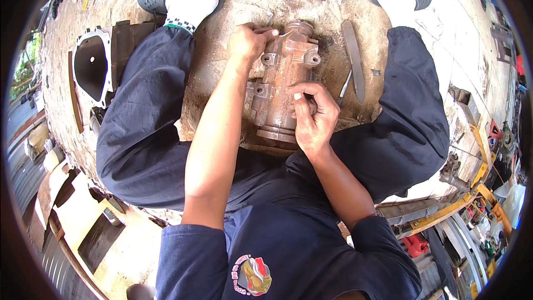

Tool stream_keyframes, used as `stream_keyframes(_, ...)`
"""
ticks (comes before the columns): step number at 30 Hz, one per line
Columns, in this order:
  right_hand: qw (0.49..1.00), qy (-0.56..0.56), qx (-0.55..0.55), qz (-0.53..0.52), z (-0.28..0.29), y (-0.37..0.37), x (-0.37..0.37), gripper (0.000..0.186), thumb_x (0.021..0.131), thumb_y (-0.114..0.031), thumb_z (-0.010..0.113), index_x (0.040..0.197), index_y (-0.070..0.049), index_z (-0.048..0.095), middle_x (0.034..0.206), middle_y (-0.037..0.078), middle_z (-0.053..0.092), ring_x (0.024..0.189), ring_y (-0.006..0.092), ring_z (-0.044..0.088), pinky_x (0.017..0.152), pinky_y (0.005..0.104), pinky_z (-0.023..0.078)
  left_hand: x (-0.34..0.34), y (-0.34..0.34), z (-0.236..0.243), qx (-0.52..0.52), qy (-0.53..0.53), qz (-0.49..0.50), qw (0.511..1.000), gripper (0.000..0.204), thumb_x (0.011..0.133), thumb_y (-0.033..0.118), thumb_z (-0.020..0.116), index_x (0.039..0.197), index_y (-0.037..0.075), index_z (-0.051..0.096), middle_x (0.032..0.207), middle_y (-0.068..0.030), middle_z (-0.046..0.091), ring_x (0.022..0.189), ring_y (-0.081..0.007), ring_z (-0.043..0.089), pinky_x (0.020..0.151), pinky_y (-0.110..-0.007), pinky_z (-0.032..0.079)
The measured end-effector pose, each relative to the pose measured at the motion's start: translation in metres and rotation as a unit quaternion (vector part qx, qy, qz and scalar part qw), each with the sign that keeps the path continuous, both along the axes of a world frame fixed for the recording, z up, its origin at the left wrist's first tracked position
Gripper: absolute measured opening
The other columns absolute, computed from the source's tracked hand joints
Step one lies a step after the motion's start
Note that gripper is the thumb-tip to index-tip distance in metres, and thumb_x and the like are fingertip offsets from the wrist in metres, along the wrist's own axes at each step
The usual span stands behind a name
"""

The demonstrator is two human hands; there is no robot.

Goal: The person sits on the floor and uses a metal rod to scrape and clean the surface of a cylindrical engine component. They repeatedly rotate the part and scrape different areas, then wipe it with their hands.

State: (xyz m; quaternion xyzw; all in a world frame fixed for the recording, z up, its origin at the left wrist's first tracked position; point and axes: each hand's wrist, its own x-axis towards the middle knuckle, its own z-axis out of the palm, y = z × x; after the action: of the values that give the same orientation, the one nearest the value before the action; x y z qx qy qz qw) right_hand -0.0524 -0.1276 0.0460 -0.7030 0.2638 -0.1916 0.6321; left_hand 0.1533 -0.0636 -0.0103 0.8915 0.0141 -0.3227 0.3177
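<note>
Between my legs a rusty brown cylindrical metal housing [282, 103] lies lengthwise on the floor, with bolt lugs on its sides and a ringed neck at the far end. My left hand [247, 43] is at its far left edge, fingers curled and a fingertip pointing at the lug there. Over the near right part of the housing is my right hand [315, 115], thumb and forefinger close together and the other fingers bent in. Whether either hand pinches something small cannot be made out.
Right of the housing lie a long flat grey metal bar [353, 58] and a thin metal rod [345, 84]. A hollow casing with a pale flange [105, 50] stands beyond my left leg. Yellow framing [444, 211] and piled tools and parts crowd the right side.
</note>
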Motion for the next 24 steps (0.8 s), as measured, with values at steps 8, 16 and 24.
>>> stream_keyframes(8,0.998,0.011,0.058,-0.021,0.002,0.002,-0.006,0.010,0.093,0.005,0.064,0.097,-0.002,0.071,0.092,0.008,0.070,0.068,0.0103,0.061,0.056,0.0242,0.047,-0.004,0.010,0.000,-0.020,0.003,-0.012,1.000,0.062,0.076,0.046,0.091,0.106,-0.006,0.077,0.099,-0.0225,0.078,0.097,-0.0255,0.077,0.088,-0.038,0.057)
stream_keyframes(16,1.000,0.017,0.011,-0.021,0.002,0.000,-0.005,0.011,0.093,0.005,0.064,0.097,-0.002,0.071,0.092,0.008,0.070,0.068,0.0106,0.060,0.056,0.0250,0.046,-0.016,0.024,-0.015,-0.110,0.064,0.004,0.992,0.047,0.082,0.040,0.087,0.111,0.004,0.081,0.110,-0.0166,0.079,0.107,-0.0233,0.074,0.100,-0.036,0.053)
stream_keyframes(24,1.000,0.002,0.008,-0.019,0.000,0.001,-0.004,0.010,0.092,0.004,0.063,0.097,-0.002,0.071,0.092,0.007,0.070,0.070,0.0113,0.062,0.057,0.0252,0.048,-0.001,0.007,-0.012,-0.033,0.048,-0.026,0.998,0.076,0.079,0.047,0.089,0.124,-0.011,0.069,0.111,-0.0229,0.077,0.109,-0.0271,0.073,0.097,-0.036,0.054)
